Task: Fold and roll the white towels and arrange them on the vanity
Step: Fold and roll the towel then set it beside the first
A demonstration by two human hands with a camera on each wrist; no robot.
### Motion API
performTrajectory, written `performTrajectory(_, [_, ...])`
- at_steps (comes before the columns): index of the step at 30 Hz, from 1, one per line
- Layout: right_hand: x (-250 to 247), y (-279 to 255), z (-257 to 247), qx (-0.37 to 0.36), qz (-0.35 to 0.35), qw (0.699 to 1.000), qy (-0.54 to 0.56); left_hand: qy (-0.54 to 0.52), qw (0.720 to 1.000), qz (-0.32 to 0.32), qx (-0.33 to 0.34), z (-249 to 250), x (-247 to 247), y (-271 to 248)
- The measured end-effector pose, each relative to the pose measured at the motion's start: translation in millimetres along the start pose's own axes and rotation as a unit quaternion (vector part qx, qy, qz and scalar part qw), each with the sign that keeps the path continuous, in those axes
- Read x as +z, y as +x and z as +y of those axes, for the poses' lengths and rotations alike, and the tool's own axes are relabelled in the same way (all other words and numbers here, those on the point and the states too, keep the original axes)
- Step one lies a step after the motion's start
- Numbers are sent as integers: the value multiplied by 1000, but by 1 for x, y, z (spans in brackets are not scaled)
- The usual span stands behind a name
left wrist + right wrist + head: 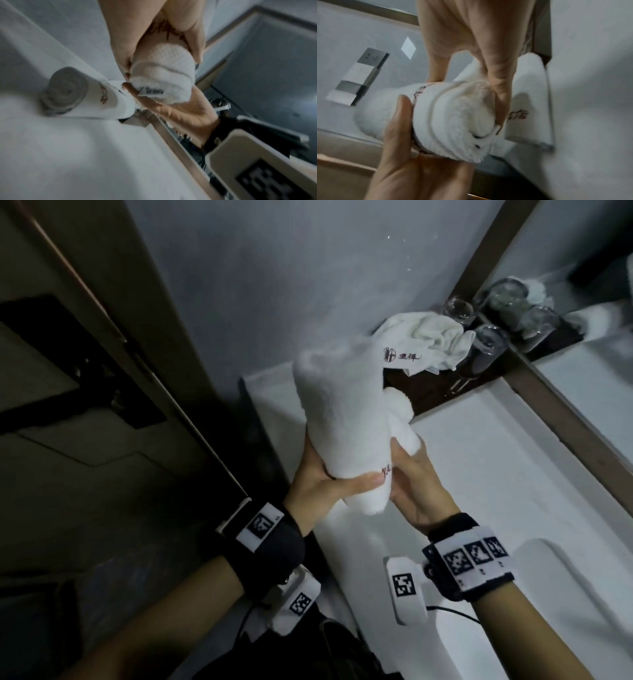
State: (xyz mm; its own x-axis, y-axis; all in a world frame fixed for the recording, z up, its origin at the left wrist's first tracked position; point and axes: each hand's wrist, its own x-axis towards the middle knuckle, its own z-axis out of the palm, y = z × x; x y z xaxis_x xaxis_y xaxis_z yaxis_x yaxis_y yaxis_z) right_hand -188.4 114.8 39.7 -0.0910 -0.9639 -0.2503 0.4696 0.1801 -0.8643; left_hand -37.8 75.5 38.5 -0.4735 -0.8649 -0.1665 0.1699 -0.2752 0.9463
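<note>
Your left hand (317,481) curls round the lower end of the rolled towel (346,419), thumb across its front, holding it raised above the vanity (496,460). Your right hand (416,487) cups the roll's other side, fingers wrapped behind. Farther right, a crumpled towel (424,340) lies beside what look like upturned glasses (486,344).
</note>
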Motion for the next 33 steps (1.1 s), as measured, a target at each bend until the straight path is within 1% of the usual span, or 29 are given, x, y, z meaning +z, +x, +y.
performTrajectory(2, [-23,-20,9,-21,66,995,-73,12,999,-7,-42,-18,6,-21])
performTrajectory(4, [-49,-39,14,-39,89,982,-161,-19,998,-7,-56,-32,6,-39])
performTrajectory(5, [-61,-47,16,-45,79,977,-193,-34,998,-3,-56,-38,4,-47])
performTrajectory(7, [-79,-58,17,-43,39,968,-246,-54,996,8,-69,-47,3,-62])
performTrajectory(8, [-84,-60,16,-47,23,957,-284,-66,994,17,-82,-52,3,-68])
performTrajectory(11, [-97,-61,14,-70,13,905,-420,-126,983,45,-123,-67,5,-80])
performTrajectory(12, [-104,-62,12,-71,14,893,-444,-134,981,45,-133,-71,5,-83])
performTrajectory(13, [-111,-63,10,-66,10,890,-451,-132,980,38,-142,-75,7,-87])
performTrajectory(15, [-123,-66,6,-34,-8,901,-433,-122,978,18,-167,-84,11,-94])
performTrajectory(16, [-126,-67,6,-14,-1,906,-423,-105,977,11,-187,-88,13,-98])
performTrajectory(17, [-126,-69,9,3,29,905,-424,-63,977,13,-205,-91,17,-101])
performTrajectory(18, [-125,-71,14,16,82,893,-442,17,975,22,-219,-93,19,-103])
performTrajectory(19, [-123,-74,19,20,139,871,-472,136,965,34,-222,-94,21,-103])
performTrajectory(20, [-122,-78,25,16,187,844,-502,258,943,41,-207,-96,20,-103])
performTrajectory(21, [-121,-82,31,8,221,817,-532,342,921,45,-182,-97,20,-103])
performTrajectory(22, [-122,-88,36,8,243,798,-552,376,912,42,-158,-98,20,-101])
performTrajectory(23, [-122,-94,39,34,253,790,-557,372,916,30,-148,-96,21,-100])
performTrajectory(24, [-121,-101,42,86,247,790,-555,341,927,14,-154,-92,22,-97])
performTrajectory(25, [-121,-108,44,151,220,788,-555,311,935,-8,-168,-89,23,-94])
performTrajectory(26, [-123,-114,48,203,183,786,-555,298,938,-34,-172,-86,24,-91])
performTrajectory(27, [-125,-120,52,227,149,789,-551,322,931,-65,-159,-85,24,-89])
performTrajectory(28, [-127,-125,54,228,127,800,-540,362,918,-97,-133,-84,24,-88])
performTrajectory(29, [-127,-129,55,211,117,819,-521,400,902,-130,-101,-83,23,-88])
performTrajectory(31, [-127,-139,53,143,104,869,-462,445,874,-191,-49,-84,22,-93])
performTrajectory(32, [-127,-144,52,105,80,885,-447,455,864,-213,-34,-87,22,-96])
performTrajectory(33, [-127,-147,51,83,39,886,-455,461,858,-224,-25,-89,20,-99])
